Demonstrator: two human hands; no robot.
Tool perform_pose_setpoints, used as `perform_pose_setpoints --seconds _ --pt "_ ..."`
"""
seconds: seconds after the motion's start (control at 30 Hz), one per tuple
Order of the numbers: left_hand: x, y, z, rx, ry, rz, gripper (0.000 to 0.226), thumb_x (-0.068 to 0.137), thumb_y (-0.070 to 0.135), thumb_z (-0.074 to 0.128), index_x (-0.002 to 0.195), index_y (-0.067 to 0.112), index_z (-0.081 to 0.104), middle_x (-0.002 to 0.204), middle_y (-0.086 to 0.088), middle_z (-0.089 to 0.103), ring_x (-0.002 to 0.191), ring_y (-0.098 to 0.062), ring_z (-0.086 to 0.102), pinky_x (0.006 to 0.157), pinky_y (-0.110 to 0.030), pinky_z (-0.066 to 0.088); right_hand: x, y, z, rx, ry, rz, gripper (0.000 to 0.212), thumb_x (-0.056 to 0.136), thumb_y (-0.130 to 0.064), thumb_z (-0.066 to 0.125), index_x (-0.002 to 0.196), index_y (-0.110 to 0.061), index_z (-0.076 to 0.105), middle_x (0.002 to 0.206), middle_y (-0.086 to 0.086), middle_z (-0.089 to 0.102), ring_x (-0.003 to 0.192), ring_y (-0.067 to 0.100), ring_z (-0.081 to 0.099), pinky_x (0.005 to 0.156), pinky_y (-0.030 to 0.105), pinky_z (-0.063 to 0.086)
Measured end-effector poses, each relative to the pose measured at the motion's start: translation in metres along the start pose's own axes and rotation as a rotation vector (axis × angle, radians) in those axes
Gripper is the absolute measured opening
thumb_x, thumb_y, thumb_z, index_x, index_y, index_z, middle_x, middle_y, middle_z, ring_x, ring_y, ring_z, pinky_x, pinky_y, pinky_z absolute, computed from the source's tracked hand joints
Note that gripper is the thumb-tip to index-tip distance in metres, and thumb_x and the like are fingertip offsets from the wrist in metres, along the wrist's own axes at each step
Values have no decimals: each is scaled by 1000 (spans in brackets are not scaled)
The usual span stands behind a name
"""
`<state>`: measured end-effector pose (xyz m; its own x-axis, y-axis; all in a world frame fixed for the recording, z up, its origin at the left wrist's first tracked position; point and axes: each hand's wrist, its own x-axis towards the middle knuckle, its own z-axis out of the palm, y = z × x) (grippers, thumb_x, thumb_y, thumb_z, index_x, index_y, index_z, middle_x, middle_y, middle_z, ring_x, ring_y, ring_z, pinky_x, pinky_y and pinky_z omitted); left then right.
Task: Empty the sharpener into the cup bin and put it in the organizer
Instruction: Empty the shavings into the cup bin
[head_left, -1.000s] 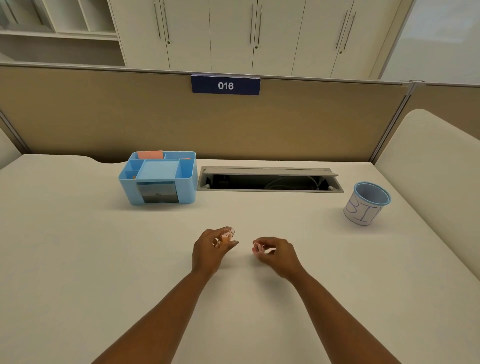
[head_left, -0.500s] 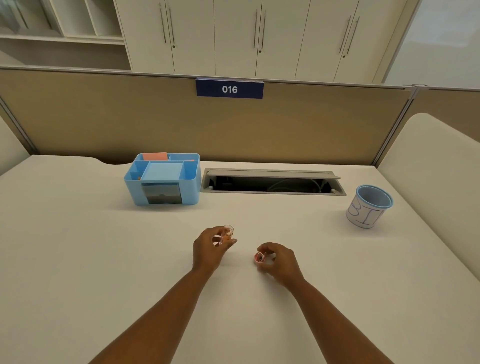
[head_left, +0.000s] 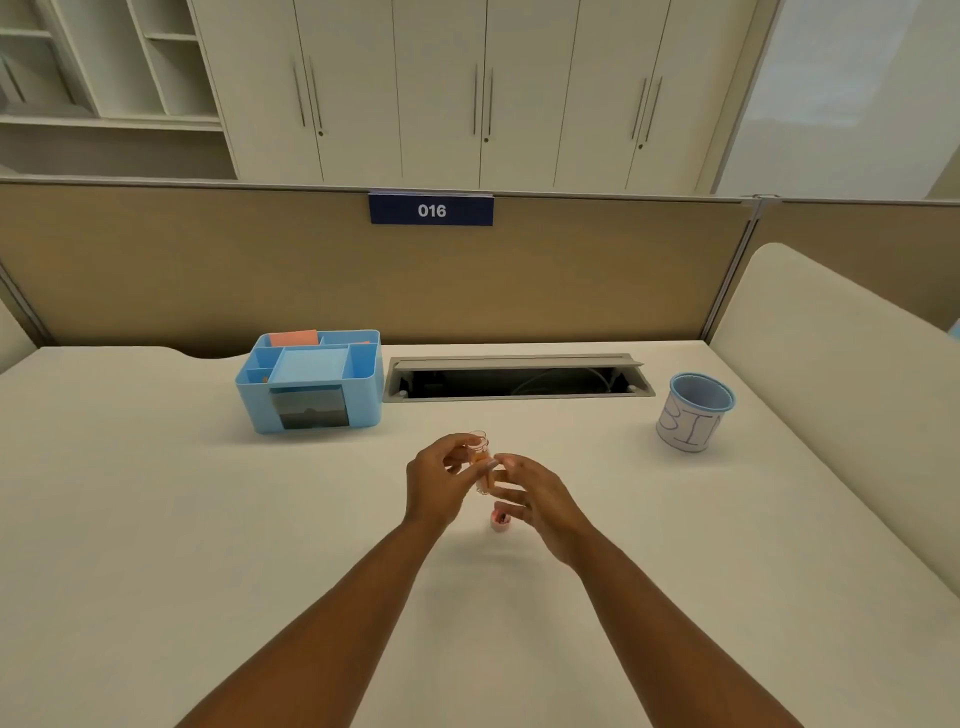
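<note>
Head view: sharpener container (head_left: 480, 461), small clear plastic tube w/ orange shavings inside, open rim up, tilted slightly. It's held above the desk (head_left: 156, 519) at frame centre, between both hands. Left hand (head_left: 441, 486) is curled round it from 9 o'clock, thumb & fingers pinching the upper part. Right hand (head_left: 537, 499) meets it from 3 o'clock, fingertips (head_left: 501, 461) touching the tube's side, remaining fingers loosely spread; can't tell how firm its grip is. Pink cap piece (head_left: 500, 521), small, round, w/ something dark in it, lies on the desk just at 6 o'clock of the hands, partly under the right hand. No hand holds it.

Organizer (head_left: 310, 382): light-blue smooth plastic, rounded corners, several open compartments, flat lid-like panel in the middle, dark drawer front; at 10 o'clock of the hands, well apart. A salmon pad stands in its back compartment. Cup bin (head_left: 696, 413): paper cup, blue inside & rim, white wall w/ hand-drawn "BIN"; upright at 2 o'clock, well apart. Desk is matte off-white. Grey cable slot (head_left: 517, 378) w/ hinged flap lies between organizer & cup. Tan fabric partition behind w/ navy "016" plate (head_left: 431, 210).
</note>
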<state>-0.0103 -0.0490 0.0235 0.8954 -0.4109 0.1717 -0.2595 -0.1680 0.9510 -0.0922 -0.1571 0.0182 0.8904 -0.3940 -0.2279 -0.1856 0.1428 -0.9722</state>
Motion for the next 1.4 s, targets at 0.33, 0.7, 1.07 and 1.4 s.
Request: perform_pose_setpoints --seconds 0.33,0.7,1.07,1.4 --pt "-4 28 40 -82 -102 56 36 75 20 71 110 14 62 115 -9 65 99 -11 55 87 -26 43 -19 -5 -14 574 145 -45 22 93 -18 46 96 -11 67 89 6 72 80 21 71 64 24 59" --pt "17 42 116 7 -283 20 46 84 32 58 126 17 49 131 -8 56 118 -19 51 92 -26 39 -7 -14 -108 805 324 -123 17 88 -16 54 85 -11 70 81 8 75 72 17 72 60 23 59" --pt "64 45 214 547 -556 195 55 91 16 49 140 21 25 153 -4 24 139 -21 23 113 -34 24 23 -40 -238 602 823 -210 24 75 -12 71 96 -5 63 89 10 63 67 13 60 56 18 55" --pt "96 60 268 776 -692 357 75 89 6 50 143 23 2 157 2 -3 142 -24 14 105 -38 37 73 -47 -285 -230 1008 -300 42 76 -17 72 110 -8 49 103 20 68 88 30 64 82 40 53"
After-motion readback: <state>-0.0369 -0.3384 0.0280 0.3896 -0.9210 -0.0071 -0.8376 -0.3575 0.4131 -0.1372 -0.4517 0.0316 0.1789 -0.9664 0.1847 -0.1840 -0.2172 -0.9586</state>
